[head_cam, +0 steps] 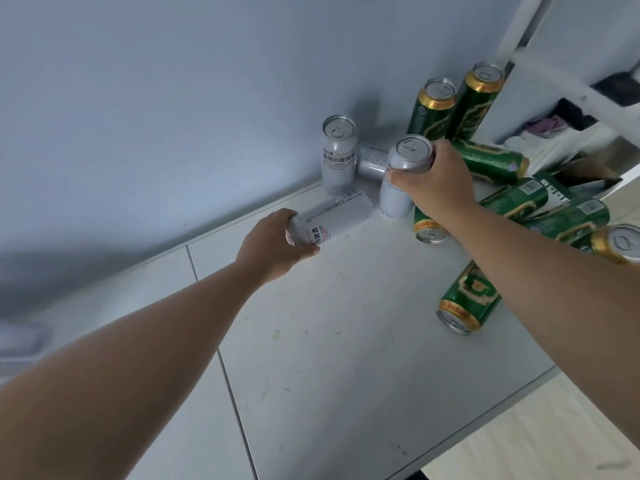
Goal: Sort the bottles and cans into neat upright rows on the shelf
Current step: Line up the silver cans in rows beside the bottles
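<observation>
My left hand (273, 245) grips the near end of a silver can lying on its side (341, 213) on the white shelf top (329, 323). My right hand (434, 183) holds an upright silver can (401, 171) near its top. One silver can (338, 154) stands upright against the wall, and another silver can (372, 161) lies on its side behind it. Two green cans (431, 110) (476, 98) stand upright at the back right. Several green cans lie on their sides to the right, one of them, a green can (465, 301), near the front.
A pale blue wall (173, 116) runs behind the shelf top. A white frame (571, 88) with clutter behind it rises at the right. The shelf's front edge (485, 420) drops to a light wooden floor. Bare shelf surface spreads in front of my hands.
</observation>
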